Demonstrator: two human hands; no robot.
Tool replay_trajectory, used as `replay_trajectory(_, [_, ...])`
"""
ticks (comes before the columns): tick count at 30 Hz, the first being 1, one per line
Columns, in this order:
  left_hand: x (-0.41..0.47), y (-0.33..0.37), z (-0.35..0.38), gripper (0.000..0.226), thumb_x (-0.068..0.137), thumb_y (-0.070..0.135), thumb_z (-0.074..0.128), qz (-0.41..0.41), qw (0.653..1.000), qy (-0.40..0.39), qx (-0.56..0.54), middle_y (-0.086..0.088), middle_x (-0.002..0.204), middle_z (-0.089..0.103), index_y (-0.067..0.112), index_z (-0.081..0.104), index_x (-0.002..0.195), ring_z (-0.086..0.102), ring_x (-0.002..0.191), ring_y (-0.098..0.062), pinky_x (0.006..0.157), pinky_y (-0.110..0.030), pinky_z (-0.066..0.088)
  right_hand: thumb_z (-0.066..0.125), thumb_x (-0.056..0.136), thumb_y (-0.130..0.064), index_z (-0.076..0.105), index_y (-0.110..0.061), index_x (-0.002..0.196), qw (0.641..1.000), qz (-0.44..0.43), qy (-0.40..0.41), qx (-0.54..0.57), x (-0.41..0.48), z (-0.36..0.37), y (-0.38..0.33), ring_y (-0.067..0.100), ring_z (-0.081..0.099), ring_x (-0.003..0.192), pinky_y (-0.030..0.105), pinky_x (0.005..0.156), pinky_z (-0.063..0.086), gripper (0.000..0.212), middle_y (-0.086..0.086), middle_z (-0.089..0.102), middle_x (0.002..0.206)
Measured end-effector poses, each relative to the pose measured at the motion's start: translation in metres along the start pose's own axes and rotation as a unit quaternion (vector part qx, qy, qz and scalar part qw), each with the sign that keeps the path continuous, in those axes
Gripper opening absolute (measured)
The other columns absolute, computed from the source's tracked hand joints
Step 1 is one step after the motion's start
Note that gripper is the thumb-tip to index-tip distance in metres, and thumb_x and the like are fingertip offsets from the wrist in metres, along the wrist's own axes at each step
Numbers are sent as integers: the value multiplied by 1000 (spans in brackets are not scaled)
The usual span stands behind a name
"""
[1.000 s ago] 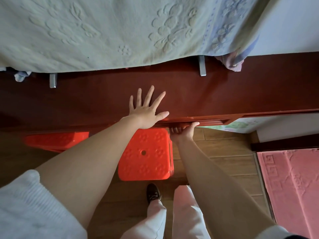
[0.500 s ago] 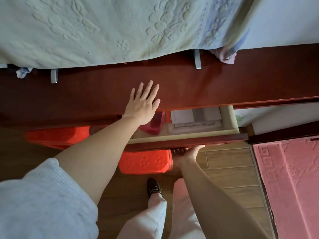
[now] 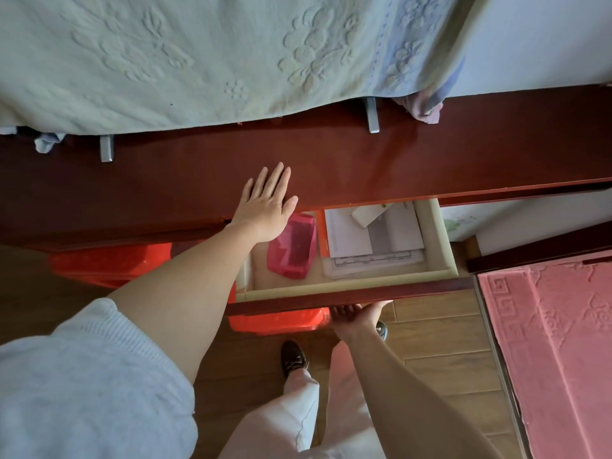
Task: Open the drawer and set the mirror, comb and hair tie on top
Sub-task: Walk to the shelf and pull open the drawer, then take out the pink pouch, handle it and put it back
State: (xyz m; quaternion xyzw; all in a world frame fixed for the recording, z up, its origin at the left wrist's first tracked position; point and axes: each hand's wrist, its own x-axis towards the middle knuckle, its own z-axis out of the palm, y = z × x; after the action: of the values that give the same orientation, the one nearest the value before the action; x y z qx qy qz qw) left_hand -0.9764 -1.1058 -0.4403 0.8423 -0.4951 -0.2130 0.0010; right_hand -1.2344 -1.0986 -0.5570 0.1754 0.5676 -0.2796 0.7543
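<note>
The drawer (image 3: 344,298) is now pulled far out — half a second ago it showed only a narrow strip. The right hand (image 3: 359,318) grips under its front edge, fingers curled; the left hand (image 3: 266,203) lies flat on the top (image 3: 397,160), fingers together. Beside that hand sit a pink case (image 3: 291,246) and papers (image 3: 374,240) — mirror, comb and hair tie are not visible yet.

Dim at left, soft daylight brightens the right; glare streaks the desktop (image 3: 381,167); wide-angle edges bow.
</note>
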Motion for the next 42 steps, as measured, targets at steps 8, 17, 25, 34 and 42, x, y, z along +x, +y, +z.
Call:
replay_trajectory(8, [2, -1, -2, 63, 105, 51, 8, 4, 1000, -19, 7, 9, 166, -23, 28, -15, 159, -20, 154, -18, 125, -42, -9, 50, 73, -86, 59, -7, 126, 1000, 13, -19, 7, -12, -9, 0, 32, 61, 112, 48, 90, 54, 96, 14, 64, 117])
replay_trajectory(17, [1, 2, -2, 63, 105, 52, 7, -6, 1000, -26, 5, 10, 166, -24, 28, -15, 159, -21, 153, -18, 125, -43, -10, 48, 72, -88, 48, -4, 142, 999, 19, -34, -1, -18, -21, 1, 33, 53, 132, 52, 110, 43, 109, 17, 55, 144])
replay_trajectory(25, [4, 1, 1, 63, 105, 52, 8, -3, 1000, -20, 8, 10, 166, -23, 28, -15, 159, -20, 153, -18, 125, -43, -10, 43, 76, -88, 50, -3, 136, 999, 15, -41, -12, -20, -22, 2, 35, 54, 130, 50, 108, 44, 105, 18, 57, 137])
replay_trajectory(34, [-16, 9, 9, 57, 108, 36, 29, 11, 995, 78, -62, -1, 170, 7, 19, 15, 161, 3, 156, -27, 126, -46, 4, 41, 100, -56, 60, -8, 105, 967, -24, 0, -255, -36, -31, -7, 29, 69, 70, 38, 69, 55, 52, 14, 69, 94])
replay_trajectory(42, [-85, 8, 22, 18, 96, 8, 55, 75, 960, 216, -160, -6, 110, 69, 11, 67, 110, 63, 102, -23, 82, -33, 51, 49, 103, -31, 69, -7, 118, 698, -21, -169, -696, -129, 6, -25, 24, 73, 104, 39, 96, 55, 35, 6, 76, 113])
